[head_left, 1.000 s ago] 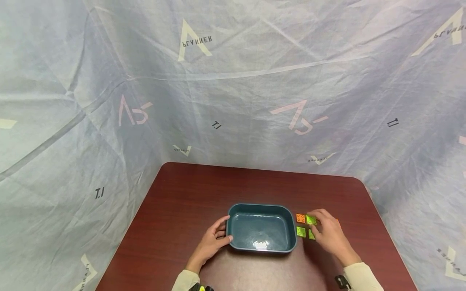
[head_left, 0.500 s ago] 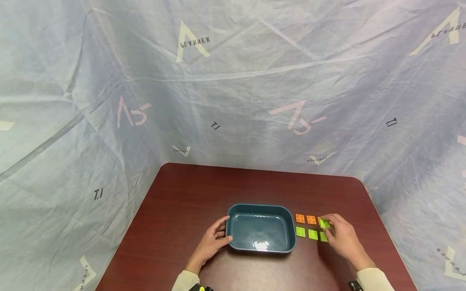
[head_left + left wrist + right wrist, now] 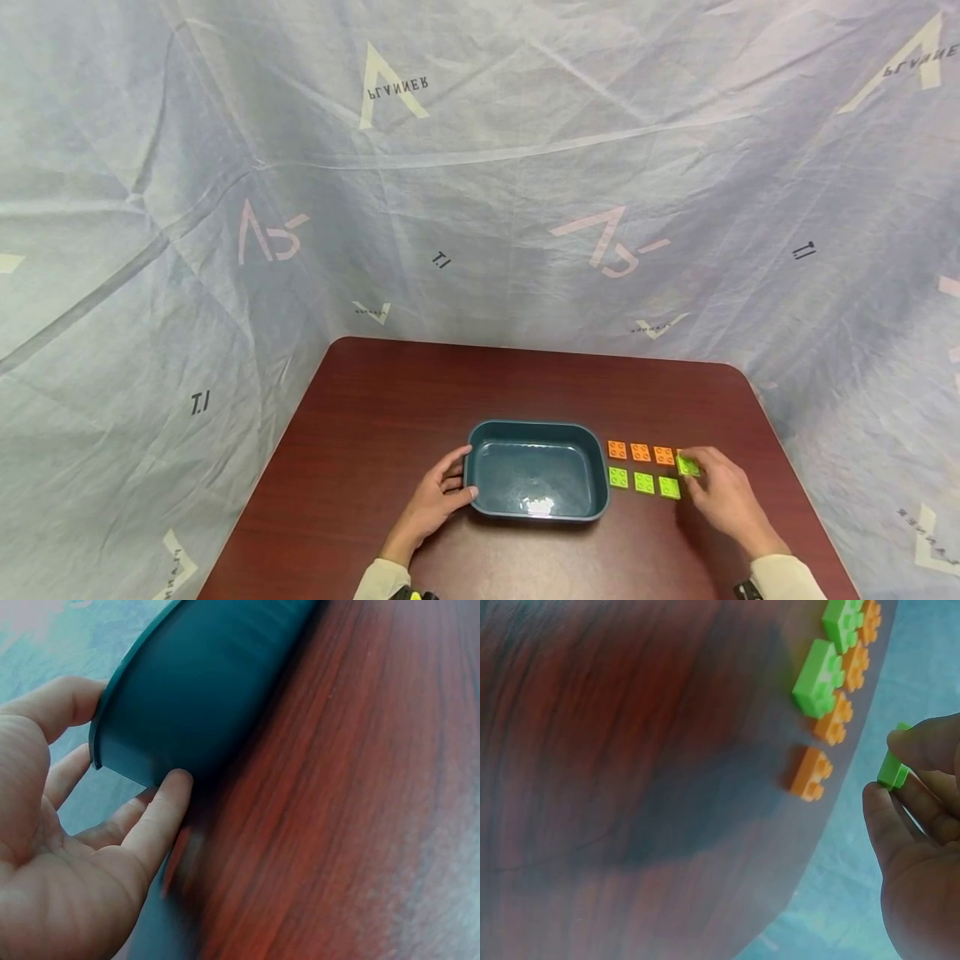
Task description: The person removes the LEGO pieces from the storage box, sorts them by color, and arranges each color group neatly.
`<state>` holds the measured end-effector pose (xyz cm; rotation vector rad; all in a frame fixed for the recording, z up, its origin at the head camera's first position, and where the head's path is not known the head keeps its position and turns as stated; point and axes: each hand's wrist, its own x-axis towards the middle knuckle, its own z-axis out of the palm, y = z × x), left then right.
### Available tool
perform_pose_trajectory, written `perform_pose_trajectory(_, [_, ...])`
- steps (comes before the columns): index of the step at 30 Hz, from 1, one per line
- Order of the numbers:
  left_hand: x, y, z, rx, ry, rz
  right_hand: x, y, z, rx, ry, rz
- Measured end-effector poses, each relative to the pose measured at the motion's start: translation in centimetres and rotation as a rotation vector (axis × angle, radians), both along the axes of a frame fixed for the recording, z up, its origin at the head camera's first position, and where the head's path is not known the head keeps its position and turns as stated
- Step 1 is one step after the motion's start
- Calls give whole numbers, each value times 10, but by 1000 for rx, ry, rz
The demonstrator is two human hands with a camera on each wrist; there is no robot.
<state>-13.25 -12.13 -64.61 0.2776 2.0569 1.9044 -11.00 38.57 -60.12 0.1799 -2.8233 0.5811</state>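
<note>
My left hand (image 3: 435, 496) grips the left end of a dark teal rectangular dish (image 3: 538, 479), its thumb and index finger at the two corners. In the left wrist view those fingertips touch the rim and outer wall of the dish (image 3: 187, 690). My right hand (image 3: 723, 496) pinches a green toy building brick (image 3: 687, 465) between thumb and fingers. The right wrist view has this green brick (image 3: 894, 769) raised off the table. Nearest to it is an orange brick (image 3: 810, 774), mostly hidden behind the held one in the head view.
Right of the dish lies a row of orange bricks (image 3: 640, 452), with a row of green bricks (image 3: 643, 482) in front of it. All rest on a dark red wooden table (image 3: 405, 383). A grey printed cloth (image 3: 480, 233) hangs around the back and sides.
My right hand has moved rightward over the orange row, carrying the green brick. Orange and green bricks it covered before now show. My left hand and the dish have stayed in place.
</note>
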Motion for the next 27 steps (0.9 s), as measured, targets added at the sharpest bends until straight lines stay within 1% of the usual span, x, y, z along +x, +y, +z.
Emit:
perform_pose_trajectory(4, [0,0,0,9,-5,2,2,7,-4,-10,-18,-16])
perform_pose_trajectory(7, [0,0,1,8,-2,1,3,11,-7,-20,-66,-29])
perform_pose_trajectory(10, [0,0,1,4,2,0,3,14,-11,-17,-96,-32])
perform_pose_trajectory(18, [0,0,-1,4,-2,3,5,20,-26,6,-129,-31])
perform_pose_trajectory(27, [0,-1,0,9,8,0,7,20,-30,14,-191,-23])
